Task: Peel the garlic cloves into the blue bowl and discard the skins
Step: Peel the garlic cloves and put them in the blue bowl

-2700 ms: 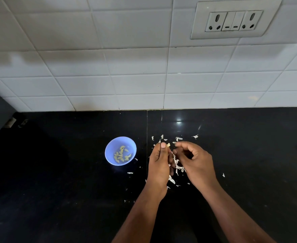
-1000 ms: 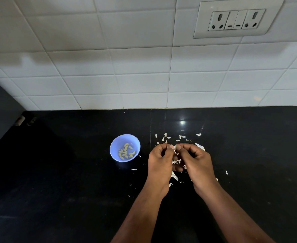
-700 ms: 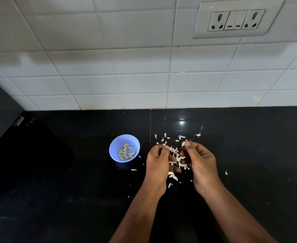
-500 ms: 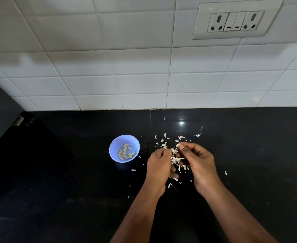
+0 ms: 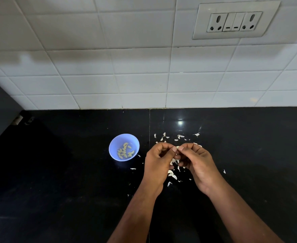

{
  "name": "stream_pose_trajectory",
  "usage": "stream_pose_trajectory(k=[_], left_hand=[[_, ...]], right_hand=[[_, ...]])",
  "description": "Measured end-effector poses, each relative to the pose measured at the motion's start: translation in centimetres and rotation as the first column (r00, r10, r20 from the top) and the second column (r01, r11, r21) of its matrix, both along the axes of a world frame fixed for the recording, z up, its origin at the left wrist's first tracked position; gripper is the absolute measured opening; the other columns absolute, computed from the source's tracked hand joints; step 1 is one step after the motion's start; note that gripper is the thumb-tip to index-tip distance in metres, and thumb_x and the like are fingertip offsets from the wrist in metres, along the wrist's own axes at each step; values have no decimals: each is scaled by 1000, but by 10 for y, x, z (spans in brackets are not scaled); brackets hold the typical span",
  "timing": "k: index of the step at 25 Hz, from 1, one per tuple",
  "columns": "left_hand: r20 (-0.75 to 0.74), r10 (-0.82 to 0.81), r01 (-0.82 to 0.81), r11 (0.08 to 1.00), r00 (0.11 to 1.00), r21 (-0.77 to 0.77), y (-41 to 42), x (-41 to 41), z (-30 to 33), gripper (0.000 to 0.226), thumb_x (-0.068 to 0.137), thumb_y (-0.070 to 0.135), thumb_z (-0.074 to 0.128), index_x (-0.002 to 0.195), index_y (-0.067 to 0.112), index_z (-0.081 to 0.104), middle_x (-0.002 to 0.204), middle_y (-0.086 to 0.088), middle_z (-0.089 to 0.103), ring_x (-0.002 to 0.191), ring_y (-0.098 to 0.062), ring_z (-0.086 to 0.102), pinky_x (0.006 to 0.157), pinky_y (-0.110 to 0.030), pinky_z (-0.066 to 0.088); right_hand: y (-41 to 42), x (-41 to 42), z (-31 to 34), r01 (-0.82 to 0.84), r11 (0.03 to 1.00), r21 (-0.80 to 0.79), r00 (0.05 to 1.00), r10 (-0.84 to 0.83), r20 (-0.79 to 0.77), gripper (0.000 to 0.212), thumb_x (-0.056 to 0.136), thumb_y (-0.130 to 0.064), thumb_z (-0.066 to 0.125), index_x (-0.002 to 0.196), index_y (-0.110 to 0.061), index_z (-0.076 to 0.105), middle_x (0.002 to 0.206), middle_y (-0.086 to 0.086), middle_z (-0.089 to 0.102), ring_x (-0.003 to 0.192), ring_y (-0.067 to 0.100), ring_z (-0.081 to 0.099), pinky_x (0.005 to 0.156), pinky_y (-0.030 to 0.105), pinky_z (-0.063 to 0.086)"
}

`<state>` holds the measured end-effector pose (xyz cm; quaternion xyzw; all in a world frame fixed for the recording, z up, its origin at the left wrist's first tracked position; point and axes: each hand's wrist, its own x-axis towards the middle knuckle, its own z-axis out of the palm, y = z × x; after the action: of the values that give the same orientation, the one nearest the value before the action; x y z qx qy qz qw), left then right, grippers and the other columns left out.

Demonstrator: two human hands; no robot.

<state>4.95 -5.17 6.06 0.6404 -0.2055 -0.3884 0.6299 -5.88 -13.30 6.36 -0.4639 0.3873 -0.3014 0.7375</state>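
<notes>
**Both hands pinch one garlic clove just right of the blue bowl**

The blue bowl (image 5: 124, 147) sits on the black bench (image 5: 56, 172), and everything else can be placed from it. Inside it lies a small heap of peeled cloves (image 5: 124, 152), pale yellow-green, gathered toward the near side of the bowl's floor.

Just to the right of the bowl, the person's two hands meet above the bench. The left hand (image 5: 159, 163) is curled narrow, thumb and forefinger pressed together at the tip. The right hand (image 5: 197, 165) is curled the same way, its fingertips coming in from the other side. Between them they hold a single garlic clove (image 5: 177, 147), only a small pale bit of which shows where the fingertips touch.

White skins (image 5: 172, 174) are scattered on the bench to the right of the bowl, some under and between the hands, some beyond the fingertips toward the wall. A few stray flakes lie close to the bowl's right rim.

Behind the bowl rises a white tiled wall (image 5: 126, 67), with a socket panel (image 5: 235, 21) high up and well to the right.
</notes>
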Motion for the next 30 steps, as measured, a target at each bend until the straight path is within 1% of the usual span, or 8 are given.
stream_pose_trajectory(k=[5, 9, 11, 14, 20, 26, 28, 30], left_hand=[[-69, -22, 21, 1000, 997, -15, 0, -1, 2, 10, 102, 19, 67, 102, 10, 73, 89, -2, 78, 81, -10, 73, 67, -29, 58], [-158, 72, -74, 997, 985, -11, -2, 5, -2, 13, 102, 22, 68, 104, 10, 74, 85, 4, 70, 80, -7, 65, 61, -30, 58], [-153, 97, -97, 995, 984, 8, -1, 7, -4, 12, 102, 22, 69, 103, 11, 74, 85, 3, 69, 80, -7, 65, 60, -30, 58], [-94, 77, -73, 996, 993, 47, 1, 8, -4, 6, 100, 19, 71, 102, 13, 73, 89, -2, 73, 80, -8, 71, 62, -30, 59], [-24, 71, -69, 995, 997, 79, 13, 19, -5, 2, 97, 15, 72, 98, 16, 70, 99, -5, 77, 91, -17, 76, 63, -27, 59], [73, 200, -202, 979, 977, 34, 23, 38, -1, 9, 94, 10, 75, 94, 18, 72, 86, 6, 78, 78, -6, 72, 68, -25, 53], [147, 283, -294, 954, 948, 59, 29, 54, 0, 11, 92, 16, 79, 92, 25, 72, 85, 13, 77, 80, 0, 70, 75, -27, 54], [352, 287, -364, 915, 891, 176, 35, 77, 0, 9, 93, 26, 77, 89, 31, 70, 89, 19, 73, 86, 0, 68, 79, -31, 55]], right_hand=[[1, 1, 5, 3, 992, 129, 999, -9, 44, 14, 99, -11, 64, 87, -11, 70, 80, 7, 71, 71, 16, 68, 57, 26, 52], [0, 1, -5, 224, 972, -75, 956, -234, -176, 18, 98, -23, 72, 86, -13, 63, 61, 5, 60, 59, 16, 68, 49, 27, 49], [1, 1, -8, 107, 976, -191, 950, -157, -270, 4, 100, -12, 66, 100, -14, 64, 82, 6, 71, 66, 16, 72, 51, 28, 52], [8, 6, -5, -22, 982, -187, 977, -19, -212, 34, 100, -3, 63, 123, -27, 68, 107, -2, 75, 84, 14, 74, 63, 28, 59], [6, 20, -1, -97, 973, -212, 967, 41, -253, 6, 90, -12, 80, 93, -16, 83, 85, 8, 79, 73, 14, 70, 73, 29, 59], [19, 45, 0, -96, 971, -219, 954, 27, -299, 3, 89, -20, 82, 86, -19, 81, 81, 12, 76, 71, 18, 68, 62, 30, 57], [19, 47, -4, -354, 831, -429, 732, -39, -680, 14, 87, -45, 79, 83, -31, 77, 75, -7, 74, 71, 10, 66, 61, 28, 49], [23, 46, -9, -630, 658, -413, 429, -149, -891, 24, 85, -62, 72, 88, -38, 71, 78, -16, 70, 73, 3, 62, 66, 27, 44]])
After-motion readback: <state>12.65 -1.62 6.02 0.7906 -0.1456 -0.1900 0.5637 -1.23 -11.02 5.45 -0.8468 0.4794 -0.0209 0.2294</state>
